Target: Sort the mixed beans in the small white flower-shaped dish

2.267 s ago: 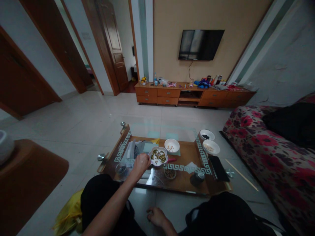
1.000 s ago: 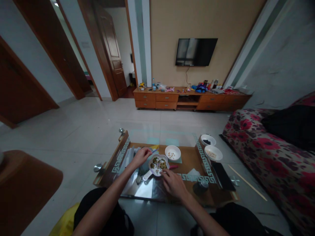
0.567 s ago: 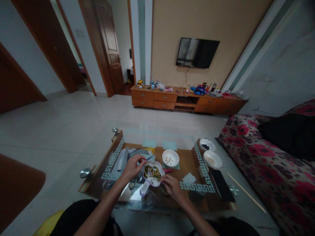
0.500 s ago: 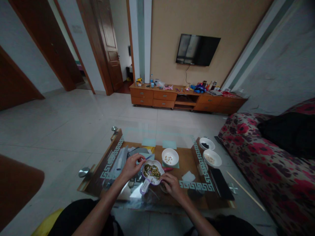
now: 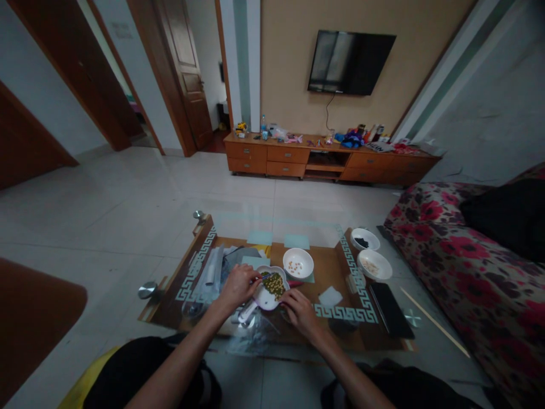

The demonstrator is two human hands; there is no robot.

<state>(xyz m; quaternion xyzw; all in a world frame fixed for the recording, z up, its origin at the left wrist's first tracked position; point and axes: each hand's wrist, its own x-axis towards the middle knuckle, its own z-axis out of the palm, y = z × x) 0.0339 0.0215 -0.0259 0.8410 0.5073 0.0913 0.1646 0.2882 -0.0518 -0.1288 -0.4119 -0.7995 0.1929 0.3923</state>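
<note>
- Scalloped white dish (image 5: 264,299) with a handle, over the near part of the glass table (image 5: 326,251); green and yellowish beans (image 5: 275,284) heap toward its right side.
- Left hand (image 5: 239,286): fingers pinched on a slim tool (image 5: 265,276), its tip hard to make out against the beans.
- Right hand (image 5: 299,309): fingers curled at the dish's right rim; cannot tell whether they grip it.
- White bowl (image 5: 305,259) just beyond: a few pale pieces.
- Farther right, two bowls: dark pieces in one (image 5: 369,233), pale in the nearer (image 5: 386,268).
</note>
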